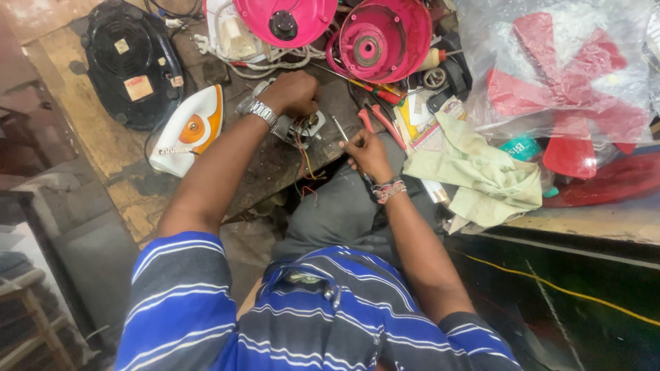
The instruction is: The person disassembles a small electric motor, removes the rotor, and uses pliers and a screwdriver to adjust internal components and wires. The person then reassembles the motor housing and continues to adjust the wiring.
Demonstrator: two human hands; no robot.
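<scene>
A blue striped shirt (323, 316) leans over the scarred wooden workbench (82, 124), left hand (295, 93) gripping a wired motor (302, 127), right hand (368, 154) pinching a screwdriver (342, 129).

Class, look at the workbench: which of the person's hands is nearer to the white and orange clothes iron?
Left. The left hand grips a small wired part just right of the iron; the right hand holds a thin tool farther right, beyond that part.
</scene>
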